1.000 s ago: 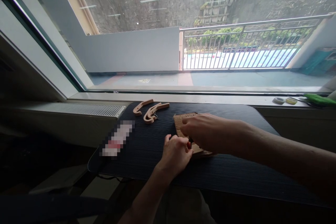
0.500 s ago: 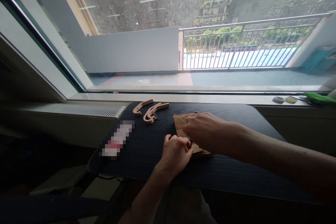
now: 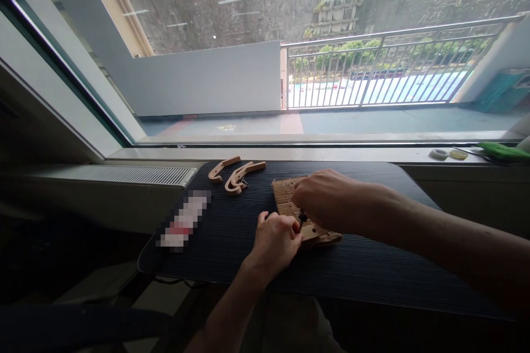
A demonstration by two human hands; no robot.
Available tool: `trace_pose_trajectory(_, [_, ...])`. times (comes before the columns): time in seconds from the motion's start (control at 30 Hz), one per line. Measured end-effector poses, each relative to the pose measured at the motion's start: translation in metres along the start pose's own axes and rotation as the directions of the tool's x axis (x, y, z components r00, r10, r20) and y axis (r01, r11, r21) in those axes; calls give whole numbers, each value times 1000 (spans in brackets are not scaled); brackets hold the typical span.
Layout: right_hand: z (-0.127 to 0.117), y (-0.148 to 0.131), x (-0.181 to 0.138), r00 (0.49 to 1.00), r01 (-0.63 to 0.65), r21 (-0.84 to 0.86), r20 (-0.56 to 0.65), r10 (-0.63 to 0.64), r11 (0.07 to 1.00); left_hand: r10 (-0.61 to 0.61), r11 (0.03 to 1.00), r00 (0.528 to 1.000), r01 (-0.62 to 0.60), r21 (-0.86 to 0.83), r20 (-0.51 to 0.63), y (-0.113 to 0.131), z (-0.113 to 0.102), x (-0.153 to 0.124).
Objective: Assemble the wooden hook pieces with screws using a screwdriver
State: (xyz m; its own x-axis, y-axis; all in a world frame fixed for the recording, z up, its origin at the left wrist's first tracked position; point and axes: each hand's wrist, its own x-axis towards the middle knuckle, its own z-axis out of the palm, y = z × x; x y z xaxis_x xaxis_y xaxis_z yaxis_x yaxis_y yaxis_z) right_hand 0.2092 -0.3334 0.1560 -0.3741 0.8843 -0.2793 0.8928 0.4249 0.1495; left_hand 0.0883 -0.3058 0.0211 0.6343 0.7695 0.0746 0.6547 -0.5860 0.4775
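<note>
A brown board (image 3: pixel 284 193) with a pitted top lies on the dark table. Across its near end is a pale wooden hook (image 3: pixel 318 233) with a dark hole in it; my left hand (image 3: pixel 276 236) is closed around its left part. My right hand (image 3: pixel 325 196) is a fist above the board, gripping what looks like a screwdriver (image 3: pixel 302 218). The handle is hidden in my palm. Its dark shaft points down toward my left fingertips, and the tip is out of sight. Further left lie several loose wooden hooks (image 3: pixel 237 179), with small screws beside them.
A blurred-out flat item (image 3: pixel 184 220) rests at the table's left side. The black table (image 3: pixel 372 265) has a rounded edge and stands against the window sill (image 3: pixel 290 153). Tape rolls (image 3: pixel 439 154) and a green cloth (image 3: pixel 503 153) sit on the sill at right.
My right hand has lifted and tilted slightly, so the screwdriver shaft and the hook's hole now show beneath it. My left hand stays in place.
</note>
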Motion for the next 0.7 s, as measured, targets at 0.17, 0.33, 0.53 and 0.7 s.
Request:
trace_pose_trajectory(0.17, [8,-1,2,1000,-26,-20,-15,25,999,-22,1000,1000,22,-8,17,0,0,0])
trace_pose_trajectory(0.33, [20,22,-12,991,-122,-29,-50,120,992,-9,1000,1000,9,4,25,-1,0,0])
trace_pose_trajectory(0.53, [71,63,-36,952,-192,315,-172,255,929,-1,999,988,8,-41,157,-3,-11,2])
trace_pose_trajectory(0.7, [106,68,-46,965,-155,490,-109,237,858,20,1000,977,-18,-11,211,-3,-16,3])
